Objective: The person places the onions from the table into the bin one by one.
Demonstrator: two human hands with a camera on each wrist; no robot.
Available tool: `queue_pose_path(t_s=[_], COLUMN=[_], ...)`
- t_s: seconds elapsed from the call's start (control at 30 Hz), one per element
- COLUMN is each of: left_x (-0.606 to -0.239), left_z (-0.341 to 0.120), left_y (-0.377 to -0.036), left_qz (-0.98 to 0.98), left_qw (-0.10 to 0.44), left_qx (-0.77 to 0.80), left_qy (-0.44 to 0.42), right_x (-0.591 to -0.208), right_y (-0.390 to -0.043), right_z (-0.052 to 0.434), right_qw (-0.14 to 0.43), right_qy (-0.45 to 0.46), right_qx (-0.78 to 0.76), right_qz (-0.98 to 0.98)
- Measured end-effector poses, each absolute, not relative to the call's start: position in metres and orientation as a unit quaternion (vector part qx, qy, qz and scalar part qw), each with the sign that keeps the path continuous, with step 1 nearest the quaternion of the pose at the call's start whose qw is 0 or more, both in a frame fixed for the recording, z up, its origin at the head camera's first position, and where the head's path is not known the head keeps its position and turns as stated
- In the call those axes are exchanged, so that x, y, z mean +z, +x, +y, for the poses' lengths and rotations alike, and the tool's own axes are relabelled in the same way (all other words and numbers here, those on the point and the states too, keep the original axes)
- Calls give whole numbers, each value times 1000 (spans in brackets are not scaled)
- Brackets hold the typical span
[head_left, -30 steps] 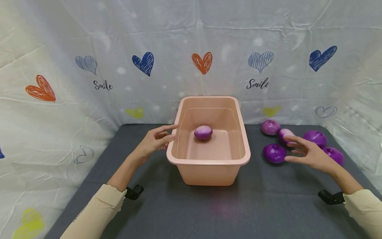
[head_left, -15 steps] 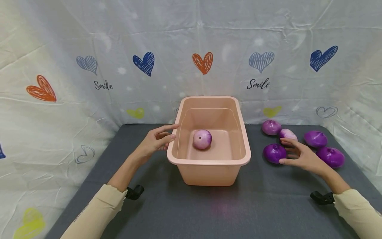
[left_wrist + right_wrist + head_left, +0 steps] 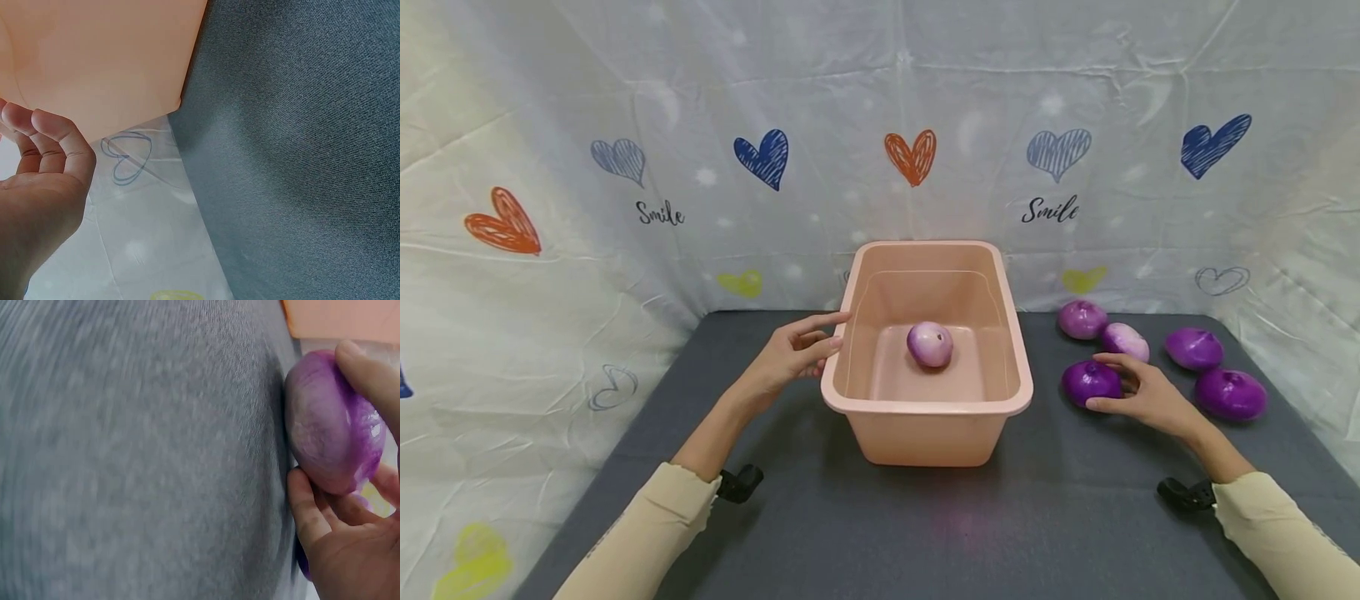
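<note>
On the grey table, the pink tub stands in the middle, and one pale purple onion lies inside it on the bottom. To the right of the tub lie five more onions. My right hand curls its thumb and fingers around the dark purple onion nearest to the tub; the wrist view is blurred, but the onion seems to rest on the table. My left hand is relaxed, fingers loosely out, touching the left rim of the tub and holding nothing.
</note>
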State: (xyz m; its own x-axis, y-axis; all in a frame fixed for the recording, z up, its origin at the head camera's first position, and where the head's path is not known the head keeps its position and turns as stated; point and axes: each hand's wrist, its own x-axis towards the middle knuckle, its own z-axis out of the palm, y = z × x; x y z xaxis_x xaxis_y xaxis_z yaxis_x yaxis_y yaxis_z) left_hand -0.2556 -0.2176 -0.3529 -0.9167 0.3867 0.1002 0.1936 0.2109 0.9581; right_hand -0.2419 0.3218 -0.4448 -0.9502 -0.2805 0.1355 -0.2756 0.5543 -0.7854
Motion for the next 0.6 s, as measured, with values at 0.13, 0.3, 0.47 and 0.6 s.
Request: queue_pose_path(t_s=[0.13,0.3,0.47,0.6], left_x=[-353,-353,-352,-352], left_z=[-217,-216,-217,-217], left_y=[-257,-257,-256,-256], left_qz=[773,770,768,766], left_qw=[83,83,81,84], left_qx=[602,605,605,608], left_qy=[183,186,194,192], right_x=[-444,-440,-429,-418], right_y=[-242,-239,-235,-233], right_z=[322,326,332,337], right_qw=[-2,1,6,7], right_qy=[-152,-141,-142,-158], right_qx=[-443,-461,-496,-538], right_qz=[884,876,857,828])
